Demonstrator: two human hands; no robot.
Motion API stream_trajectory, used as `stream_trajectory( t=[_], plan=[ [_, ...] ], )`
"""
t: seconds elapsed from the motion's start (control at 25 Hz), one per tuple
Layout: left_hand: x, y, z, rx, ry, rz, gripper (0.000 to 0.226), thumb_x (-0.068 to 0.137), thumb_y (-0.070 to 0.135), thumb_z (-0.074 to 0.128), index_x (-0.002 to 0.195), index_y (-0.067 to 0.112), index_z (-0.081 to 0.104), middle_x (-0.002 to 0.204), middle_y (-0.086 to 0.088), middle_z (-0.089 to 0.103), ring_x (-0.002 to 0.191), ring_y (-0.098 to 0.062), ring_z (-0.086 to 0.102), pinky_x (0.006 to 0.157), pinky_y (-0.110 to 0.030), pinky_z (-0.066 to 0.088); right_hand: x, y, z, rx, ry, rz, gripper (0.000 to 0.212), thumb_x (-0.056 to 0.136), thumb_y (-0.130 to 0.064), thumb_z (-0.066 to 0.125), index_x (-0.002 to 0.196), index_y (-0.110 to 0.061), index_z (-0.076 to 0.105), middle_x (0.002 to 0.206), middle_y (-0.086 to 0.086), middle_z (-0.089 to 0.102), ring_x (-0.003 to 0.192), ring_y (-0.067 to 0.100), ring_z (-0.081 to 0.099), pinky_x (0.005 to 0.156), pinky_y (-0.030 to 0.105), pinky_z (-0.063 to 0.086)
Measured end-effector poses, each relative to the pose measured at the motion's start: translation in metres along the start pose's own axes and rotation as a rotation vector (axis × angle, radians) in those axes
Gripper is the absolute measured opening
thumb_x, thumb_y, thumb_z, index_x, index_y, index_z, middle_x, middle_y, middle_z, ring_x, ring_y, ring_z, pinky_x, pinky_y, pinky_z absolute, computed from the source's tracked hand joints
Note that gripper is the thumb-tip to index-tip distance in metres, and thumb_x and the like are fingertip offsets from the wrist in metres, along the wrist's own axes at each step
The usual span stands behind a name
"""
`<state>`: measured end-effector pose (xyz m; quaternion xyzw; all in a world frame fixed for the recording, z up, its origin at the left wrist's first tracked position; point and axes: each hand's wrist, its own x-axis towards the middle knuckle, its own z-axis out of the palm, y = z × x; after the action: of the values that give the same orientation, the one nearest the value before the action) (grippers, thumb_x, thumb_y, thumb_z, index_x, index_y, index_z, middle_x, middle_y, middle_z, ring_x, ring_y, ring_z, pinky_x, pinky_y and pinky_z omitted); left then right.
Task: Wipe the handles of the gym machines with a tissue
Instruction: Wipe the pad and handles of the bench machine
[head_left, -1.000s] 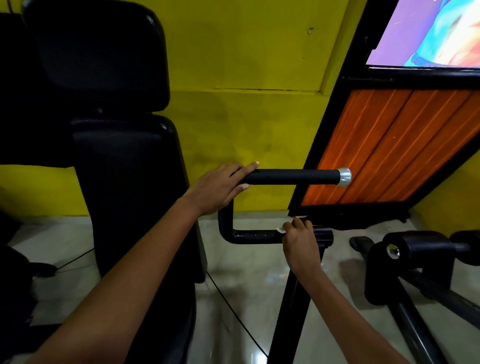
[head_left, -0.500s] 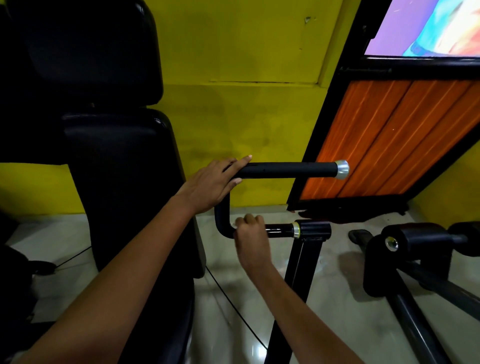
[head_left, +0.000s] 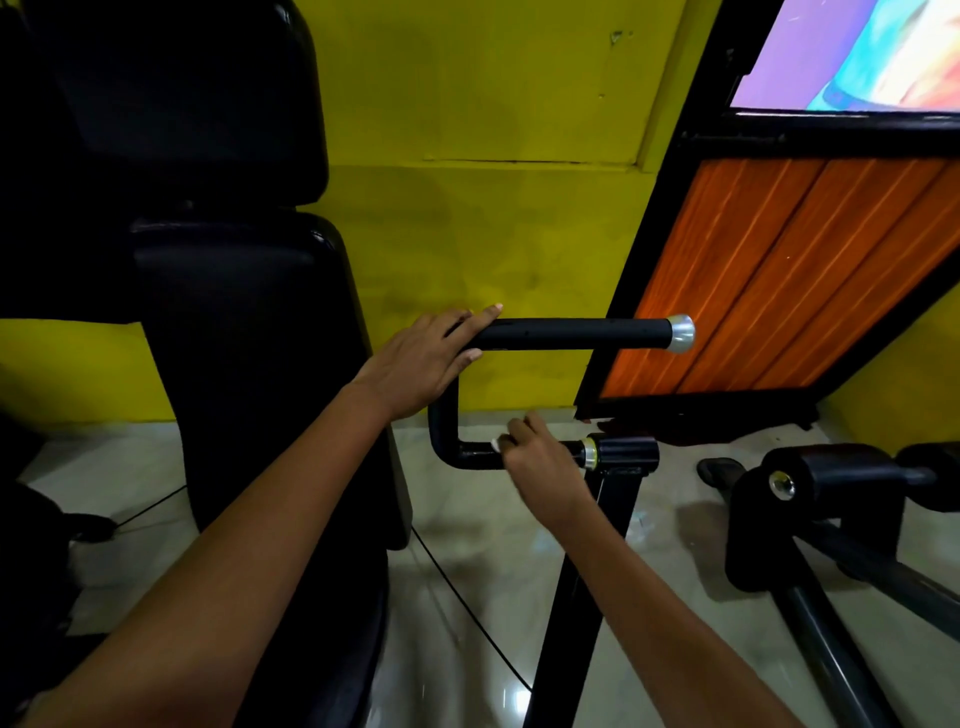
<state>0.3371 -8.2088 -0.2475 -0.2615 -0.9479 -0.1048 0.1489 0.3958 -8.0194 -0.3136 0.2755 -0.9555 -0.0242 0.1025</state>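
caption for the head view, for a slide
Right hand wipes lower bar with tissue; left hand steadies upper handle.

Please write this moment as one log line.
step: wiping lower bar | right hand: holds tissue on bar | left hand: rests on upper grip

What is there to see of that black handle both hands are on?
The handle is a black bent tube, roughly U-shaped: a long upper grip with a silver end cap, a short upright, and a lower bar entering a black collar. The left hand rests on the upper grip; the right hand presses a white tissue on the lower bar.
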Motion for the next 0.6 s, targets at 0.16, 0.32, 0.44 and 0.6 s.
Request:
stream_trajectory(
  t=[0.16, 0.32, 0.44, 0.6],
  plan=[
    [-0.001, 0.001, 0.000, -0.025, -0.005, -0.013, 0.053, 0.103, 0.040, 0.028, 0.152, 0.032, 0.012, 0.138, -0.005, 0.042, 0.111, -0.027, 0.047, 0.083, -0.037, 0.047, -0.022, 0.053, 0.006, -0.070, -0.035, 0.106, 0.028, 0.049, 0.001, 0.085, 0.073, -0.005, 0.071, 0.079, 0.013, 0.063, 0.085, 0.032, 0.059, 0.061, 0.033, 0.054],
    [-0.001, 0.002, 0.001, -0.021, -0.005, -0.023, 0.053, 0.103, 0.039, 0.029, 0.152, 0.032, 0.012, 0.139, -0.005, 0.042, 0.112, -0.027, 0.046, 0.081, -0.033, 0.043, -0.020, 0.061, 0.020, -0.115, -0.125, 0.176, 0.017, 0.064, 0.005, 0.073, 0.078, -0.005, 0.069, 0.086, 0.015, 0.063, 0.096, 0.040, 0.055, 0.075, 0.039, 0.051],
    [-0.001, 0.001, 0.001, -0.028, -0.009, -0.015, 0.053, 0.103, 0.040, 0.028, 0.152, 0.032, 0.012, 0.138, -0.005, 0.042, 0.112, -0.027, 0.046, 0.082, -0.033, 0.043, -0.013, 0.060, 0.023, 0.001, -0.126, 0.232, 0.012, 0.077, 0.000, 0.060, 0.086, -0.006, 0.065, 0.090, 0.014, 0.062, 0.093, 0.036, 0.052, 0.079, 0.040, 0.045],
    [-0.001, 0.002, 0.003, -0.022, 0.007, -0.019, 0.052, 0.103, 0.039, 0.029, 0.152, 0.031, 0.014, 0.137, -0.005, 0.042, 0.110, -0.025, 0.046, 0.079, -0.031, 0.041, -0.006, 0.068, 0.005, 0.130, 0.036, 0.299, 0.018, 0.070, 0.006, 0.062, 0.085, -0.003, 0.066, 0.078, 0.015, 0.063, 0.073, 0.036, 0.057, 0.061, 0.037, 0.047]
  ],
)
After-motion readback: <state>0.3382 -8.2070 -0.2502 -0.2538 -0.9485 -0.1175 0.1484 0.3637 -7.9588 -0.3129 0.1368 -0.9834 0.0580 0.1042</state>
